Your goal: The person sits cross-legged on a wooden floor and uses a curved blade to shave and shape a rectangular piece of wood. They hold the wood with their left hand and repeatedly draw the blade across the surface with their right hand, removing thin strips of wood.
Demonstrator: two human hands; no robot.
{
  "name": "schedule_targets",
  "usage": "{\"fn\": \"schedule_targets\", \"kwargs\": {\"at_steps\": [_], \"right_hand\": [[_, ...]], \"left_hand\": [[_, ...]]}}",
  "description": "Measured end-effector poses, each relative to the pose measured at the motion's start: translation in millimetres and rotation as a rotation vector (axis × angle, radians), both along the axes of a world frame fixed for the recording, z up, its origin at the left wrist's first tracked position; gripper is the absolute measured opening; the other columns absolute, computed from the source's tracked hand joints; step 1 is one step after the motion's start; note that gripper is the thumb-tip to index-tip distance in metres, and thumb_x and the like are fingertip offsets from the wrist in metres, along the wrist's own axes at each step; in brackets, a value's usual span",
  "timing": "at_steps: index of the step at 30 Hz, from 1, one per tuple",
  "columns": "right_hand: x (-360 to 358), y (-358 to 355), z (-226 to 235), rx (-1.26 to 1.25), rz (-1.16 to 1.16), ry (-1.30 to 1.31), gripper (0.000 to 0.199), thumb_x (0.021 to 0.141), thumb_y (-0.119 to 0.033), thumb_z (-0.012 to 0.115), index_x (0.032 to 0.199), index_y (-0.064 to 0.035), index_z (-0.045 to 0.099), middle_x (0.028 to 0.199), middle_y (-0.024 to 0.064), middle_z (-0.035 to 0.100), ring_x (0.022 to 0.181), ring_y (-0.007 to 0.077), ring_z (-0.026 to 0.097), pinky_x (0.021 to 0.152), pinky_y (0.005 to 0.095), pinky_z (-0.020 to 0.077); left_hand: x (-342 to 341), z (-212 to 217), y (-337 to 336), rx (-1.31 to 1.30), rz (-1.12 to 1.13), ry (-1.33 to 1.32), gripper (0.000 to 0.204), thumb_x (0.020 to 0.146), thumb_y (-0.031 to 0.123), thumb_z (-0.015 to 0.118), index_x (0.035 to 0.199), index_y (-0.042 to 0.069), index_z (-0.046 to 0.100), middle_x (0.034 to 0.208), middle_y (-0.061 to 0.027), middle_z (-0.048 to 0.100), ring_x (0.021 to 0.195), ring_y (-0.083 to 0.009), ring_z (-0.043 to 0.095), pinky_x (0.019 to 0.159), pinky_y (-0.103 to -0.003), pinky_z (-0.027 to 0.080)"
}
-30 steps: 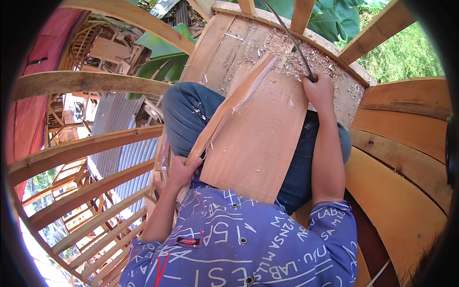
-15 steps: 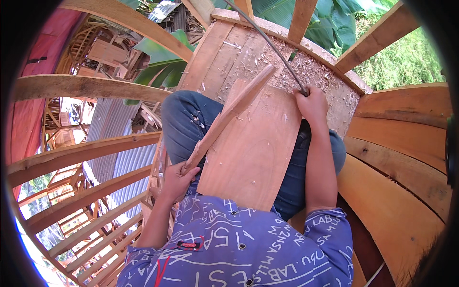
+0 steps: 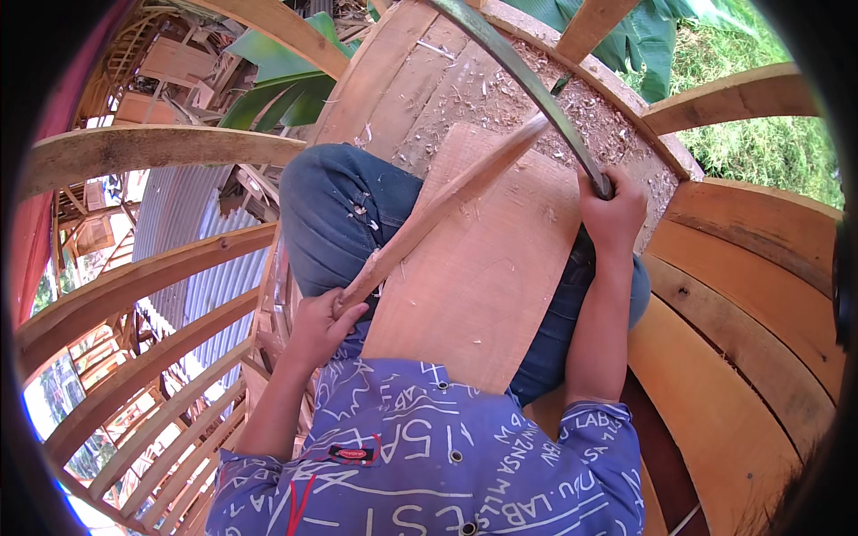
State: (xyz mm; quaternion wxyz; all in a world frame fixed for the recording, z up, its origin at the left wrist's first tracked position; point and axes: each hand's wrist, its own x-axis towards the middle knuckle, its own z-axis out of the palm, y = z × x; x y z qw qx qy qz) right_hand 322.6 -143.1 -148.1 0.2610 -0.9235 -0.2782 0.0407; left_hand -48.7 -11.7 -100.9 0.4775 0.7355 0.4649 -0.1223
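Note:
My left hand [image 3: 323, 329] is closed around the near end of a long, narrow wooden stick [image 3: 424, 223]. The stick slants away to the right, over a flat, pale reddish wooden board [image 3: 478, 277] on my lap. My right hand [image 3: 617, 210] grips a machete [image 3: 527, 80] just beyond the board's right edge. Its long, curved, greenish blade reaches forward and left, past the stick's far end, and its tip is cut off by the top of the view. My fist hides most of the handle.
Wood shavings [image 3: 447, 112] are scattered over the plank platform [image 3: 393, 89] before me. Curved wooden slats [image 3: 143, 286] run along my left. Orange-brown planks [image 3: 715, 348] form a wall on the right. Banana leaves [image 3: 290, 94] and corrugated sheets [image 3: 210, 286] show beyond the slats.
The machete has turned, so its broad flat side shows rather than a thin edge. My right hand has shifted slightly right. My left hand still holds the stick, which lies at nearly the same slant.

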Motion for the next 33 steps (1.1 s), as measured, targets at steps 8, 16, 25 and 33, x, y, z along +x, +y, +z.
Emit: {"fn": "schedule_targets", "kwargs": {"at_steps": [8, 16, 25, 33], "right_hand": [[-51.8, 26.2, 26.9, -0.085, 0.322, -0.033, 0.013, 0.065, -0.017, 0.069, 0.068, -0.0067, 0.062, 0.061, 0.0100, 0.058, 0.058, 0.0303, 0.059, 0.054, 0.0364, 0.0449], [-19.1, -1.0, 14.4, -0.275, 0.143, -0.278, 0.009, 0.066, -0.016, 0.069, 0.069, -0.0088, 0.063, 0.061, 0.0088, 0.058, 0.056, 0.0280, 0.058, 0.053, 0.0352, 0.0436], [-44.9, 21.4, 22.4, -0.242, 0.143, -0.145, 0.012, 0.060, -0.013, 0.068, 0.071, -0.0086, 0.064, 0.062, 0.0115, 0.058, 0.057, 0.0295, 0.060, 0.053, 0.0366, 0.0446], [1.3, 16.4, 10.1, -0.317, 0.083, -0.316, 0.011, 0.060, -0.014, 0.066, 0.070, -0.0088, 0.064, 0.058, 0.0111, 0.058, 0.056, 0.0312, 0.060, 0.051, 0.0379, 0.0449]], "left_hand": [[-7.7, -12.7, -0.2, 0.130, -0.060, -0.086, 0.036, 0.082, 0.032, 0.068, 0.072, -0.001, 0.058, 0.054, -0.0176, 0.052, 0.051, -0.0351, 0.055, 0.049, -0.038, 0.042], [-8.9, -16.1, 8.1, 0.085, -0.046, -0.140, 0.036, 0.080, 0.032, 0.071, 0.071, -0.001, 0.059, 0.054, -0.0170, 0.053, 0.049, -0.0336, 0.056, 0.048, -0.037, 0.043], [-5.1, -13.9, 14.1, 0.084, -0.096, -0.114, 0.034, 0.079, 0.031, 0.073, 0.073, 0.000, 0.062, 0.053, -0.0145, 0.055, 0.046, -0.0295, 0.057, 0.046, -0.036, 0.043], [-5.3, -12.9, 9.7, 0.111, -0.034, -0.138, 0.035, 0.079, 0.032, 0.072, 0.072, 0.000, 0.061, 0.052, -0.0152, 0.054, 0.046, -0.0303, 0.057, 0.046, -0.037, 0.043]]}}
